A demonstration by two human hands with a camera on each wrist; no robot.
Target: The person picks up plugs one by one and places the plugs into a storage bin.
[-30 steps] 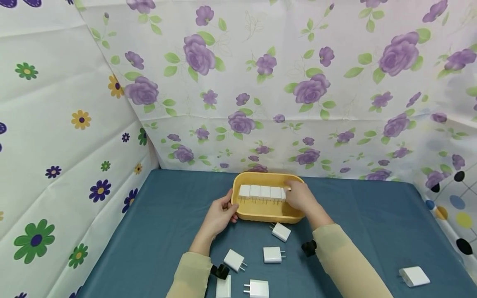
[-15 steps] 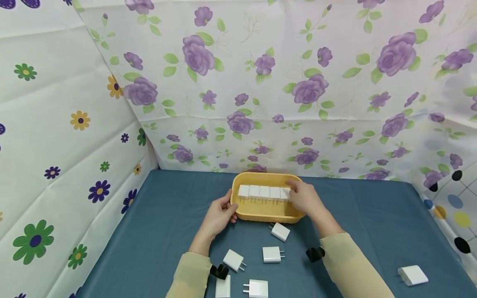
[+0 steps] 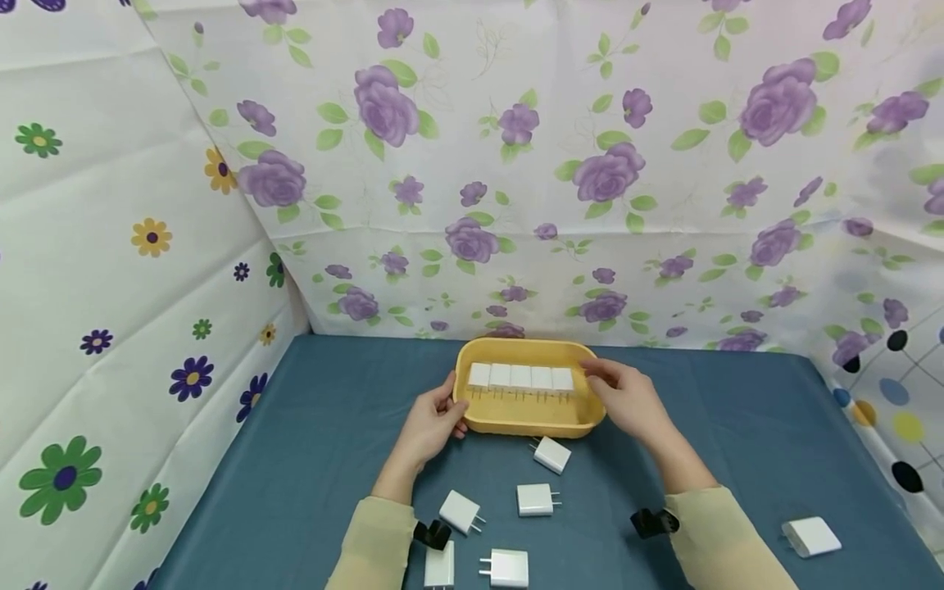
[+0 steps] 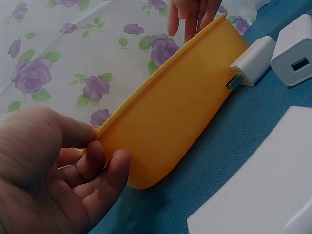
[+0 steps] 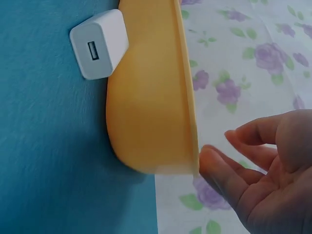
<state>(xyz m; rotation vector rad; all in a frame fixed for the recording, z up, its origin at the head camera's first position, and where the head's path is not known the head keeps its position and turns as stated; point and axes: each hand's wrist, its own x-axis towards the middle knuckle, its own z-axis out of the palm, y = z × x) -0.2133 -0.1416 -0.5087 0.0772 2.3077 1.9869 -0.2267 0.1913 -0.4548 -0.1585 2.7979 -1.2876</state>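
Note:
My left hand (image 3: pixel 430 425) grips the left end of a yellow plastic tray (image 3: pixel 509 428), thumb over the rim in the left wrist view. Inside the tray stands a row of several white USB chargers (image 3: pixel 520 378), side by side with their prongs toward me. My right hand (image 3: pixel 629 398) is over the tray's right end, to the right of the row. In the right wrist view its thumb and fingers are apart beside the rim, with nothing between them.
Loose white chargers lie on the blue cloth: one close to the tray's front (image 3: pixel 551 456), others nearer me (image 3: pixel 534 500) and one far right (image 3: pixel 811 537). A flowered curtain (image 3: pixel 472 197) hangs right behind the tray.
My right hand has let go of the rightmost charger in the row and drawn back to the right, toward the tray's rim. My left hand has stayed on the tray.

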